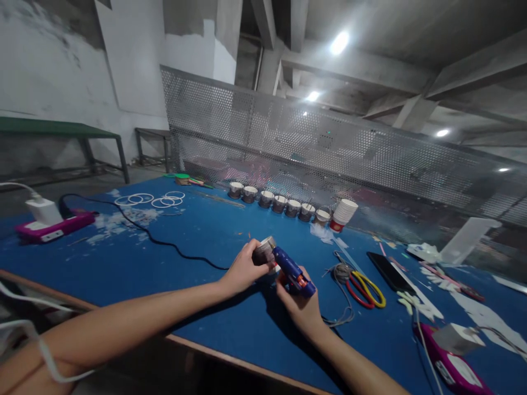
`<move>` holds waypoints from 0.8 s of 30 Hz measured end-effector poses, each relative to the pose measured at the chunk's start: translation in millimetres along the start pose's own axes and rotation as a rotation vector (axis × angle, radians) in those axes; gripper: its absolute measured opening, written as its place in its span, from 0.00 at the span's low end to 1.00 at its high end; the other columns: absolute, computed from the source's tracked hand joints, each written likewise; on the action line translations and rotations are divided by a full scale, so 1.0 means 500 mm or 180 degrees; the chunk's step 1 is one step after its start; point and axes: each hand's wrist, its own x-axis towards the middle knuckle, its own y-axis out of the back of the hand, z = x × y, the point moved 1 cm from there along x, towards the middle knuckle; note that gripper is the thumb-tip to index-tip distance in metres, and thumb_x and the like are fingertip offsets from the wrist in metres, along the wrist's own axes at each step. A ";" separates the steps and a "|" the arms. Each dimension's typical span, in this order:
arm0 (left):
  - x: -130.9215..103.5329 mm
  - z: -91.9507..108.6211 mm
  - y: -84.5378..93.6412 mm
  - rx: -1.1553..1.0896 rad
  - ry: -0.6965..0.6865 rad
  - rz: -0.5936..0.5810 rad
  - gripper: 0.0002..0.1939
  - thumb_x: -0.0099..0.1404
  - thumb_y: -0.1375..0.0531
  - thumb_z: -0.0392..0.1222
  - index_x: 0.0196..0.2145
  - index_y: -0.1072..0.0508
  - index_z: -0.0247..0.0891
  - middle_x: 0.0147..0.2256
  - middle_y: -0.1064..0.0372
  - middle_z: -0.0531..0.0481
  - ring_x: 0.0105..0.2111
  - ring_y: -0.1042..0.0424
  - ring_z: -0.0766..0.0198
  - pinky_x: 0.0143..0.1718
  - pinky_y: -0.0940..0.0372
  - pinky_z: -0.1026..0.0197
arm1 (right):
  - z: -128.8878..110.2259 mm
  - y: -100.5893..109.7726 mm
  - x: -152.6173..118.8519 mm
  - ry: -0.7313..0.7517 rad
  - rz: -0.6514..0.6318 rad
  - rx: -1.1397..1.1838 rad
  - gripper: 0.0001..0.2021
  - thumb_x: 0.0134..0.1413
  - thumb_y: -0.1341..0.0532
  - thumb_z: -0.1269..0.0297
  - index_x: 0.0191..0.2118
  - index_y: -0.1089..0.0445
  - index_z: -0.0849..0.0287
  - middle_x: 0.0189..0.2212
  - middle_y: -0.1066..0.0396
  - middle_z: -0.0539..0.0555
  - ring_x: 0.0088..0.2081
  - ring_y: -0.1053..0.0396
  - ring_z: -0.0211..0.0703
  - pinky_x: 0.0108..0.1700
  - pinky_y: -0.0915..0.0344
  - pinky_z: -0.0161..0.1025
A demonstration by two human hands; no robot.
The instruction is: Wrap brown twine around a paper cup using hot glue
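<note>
The blue table (222, 230) fills the foreground, its front edge running below both hands; a bare stretch of surface lies left of them, crossed by a black cable (185, 255). A perforated metal panel (288, 142) stands behind the far edge, with a row of dark cups (280, 206) before it. The right hand (298, 310) wraps around a blue glue gun (290, 270), fingers curled on its grip. The left hand (242, 270) is partly closed, pinching a small cup (263, 253) between thumb and fingers, above the table near its front edge. Scissors (381, 299) and gray cord (341, 272) lie to the right, limiting room there. The gun's long axis slants up and leftward, away from the wearer, its nozzle at the cup; contact is unclear. Fingers hide too much to tell the cup's axis.
</note>
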 end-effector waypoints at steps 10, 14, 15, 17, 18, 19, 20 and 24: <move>0.022 -0.013 0.034 0.0219 -0.0327 0.0079 0.13 0.51 0.37 0.41 0.29 0.40 0.40 0.30 0.43 0.55 0.31 0.39 0.63 0.35 0.42 0.60 | -0.010 0.060 0.010 -0.0800 0.0350 -0.0152 0.18 0.50 0.38 0.49 0.27 0.35 0.60 0.17 0.41 0.45 0.19 0.43 0.35 0.23 0.43 0.33; 0.028 -0.019 0.039 0.0283 -0.0438 0.0076 0.13 0.52 0.38 0.41 0.29 0.41 0.40 0.30 0.43 0.55 0.32 0.38 0.63 0.35 0.41 0.59 | -0.007 0.061 0.011 -0.0821 0.0048 -0.0298 0.18 0.51 0.39 0.48 0.25 0.37 0.60 0.16 0.46 0.44 0.19 0.49 0.33 0.22 0.47 0.33; 0.029 -0.020 0.040 0.0298 -0.0461 0.0086 0.13 0.53 0.38 0.42 0.30 0.41 0.40 0.30 0.43 0.55 0.32 0.38 0.63 0.36 0.41 0.59 | -0.006 0.059 0.011 -0.0786 -0.0018 -0.0329 0.18 0.51 0.39 0.49 0.24 0.37 0.59 0.16 0.46 0.44 0.19 0.49 0.33 0.22 0.48 0.33; 0.031 -0.022 0.042 0.0330 -0.0497 0.0118 0.13 0.53 0.38 0.42 0.30 0.41 0.40 0.31 0.43 0.55 0.32 0.38 0.63 0.36 0.41 0.59 | -0.005 0.055 0.012 -0.0685 -0.0123 -0.0399 0.18 0.51 0.39 0.50 0.23 0.38 0.60 0.17 0.45 0.45 0.20 0.49 0.34 0.23 0.47 0.33; 0.031 -0.023 0.043 0.0344 -0.0512 0.0134 0.13 0.53 0.38 0.42 0.30 0.41 0.40 0.31 0.43 0.55 0.33 0.38 0.63 0.36 0.40 0.59 | -0.006 0.053 0.012 -0.0619 -0.0148 -0.0440 0.17 0.50 0.39 0.51 0.23 0.38 0.60 0.17 0.45 0.45 0.21 0.48 0.34 0.24 0.47 0.33; 0.032 -0.023 0.044 0.0357 -0.0524 0.0147 0.13 0.53 0.38 0.42 0.30 0.41 0.40 0.31 0.43 0.55 0.33 0.38 0.63 0.36 0.40 0.59 | -0.006 0.052 0.013 -0.0557 -0.0174 -0.0479 0.17 0.50 0.39 0.51 0.23 0.37 0.60 0.18 0.45 0.45 0.21 0.48 0.34 0.24 0.47 0.33; 0.032 -0.024 0.044 0.0369 -0.0536 0.0156 0.13 0.53 0.38 0.42 0.30 0.41 0.40 0.31 0.43 0.55 0.33 0.38 0.62 0.37 0.40 0.59 | -0.007 0.050 0.014 -0.0506 -0.0196 -0.0510 0.17 0.50 0.39 0.51 0.23 0.36 0.61 0.17 0.45 0.45 0.21 0.48 0.34 0.24 0.47 0.33; 0.032 -0.023 0.044 0.0409 -0.0575 0.0168 0.12 0.52 0.38 0.41 0.29 0.41 0.40 0.31 0.43 0.54 0.33 0.38 0.62 0.36 0.40 0.59 | -0.006 0.047 0.015 -0.0401 -0.0225 -0.0592 0.17 0.51 0.40 0.51 0.23 0.36 0.61 0.17 0.45 0.45 0.20 0.49 0.34 0.23 0.47 0.33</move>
